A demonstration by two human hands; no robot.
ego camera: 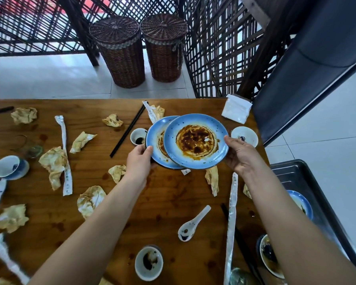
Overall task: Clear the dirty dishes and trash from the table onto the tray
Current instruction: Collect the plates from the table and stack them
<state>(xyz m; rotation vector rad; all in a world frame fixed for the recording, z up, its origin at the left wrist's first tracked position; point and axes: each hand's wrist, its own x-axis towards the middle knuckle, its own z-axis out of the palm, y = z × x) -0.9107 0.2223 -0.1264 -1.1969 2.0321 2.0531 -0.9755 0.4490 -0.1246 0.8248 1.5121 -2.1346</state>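
Two dirty blue plates are held above the wooden table point(169, 198). My right hand point(239, 155) grips the right rim of the upper plate point(195, 140), which is smeared with brown sauce. That plate overlaps the lower plate point(155, 140), whose left rim my left hand point(139, 159) grips with the thumb on top. A dark tray point(292, 175) stands off the table's right edge and holds another blue plate point(301, 203).
Crumpled stained napkins point(53, 161), chopstick wrappers point(65, 153), black chopsticks point(127, 132), ceramic spoons point(193, 223), small sauce bowls point(148, 262) and a saucer point(245, 135) litter the table. A white napkin pack point(236, 110) lies at the far right corner. Two wicker baskets point(121, 50) stand beyond.
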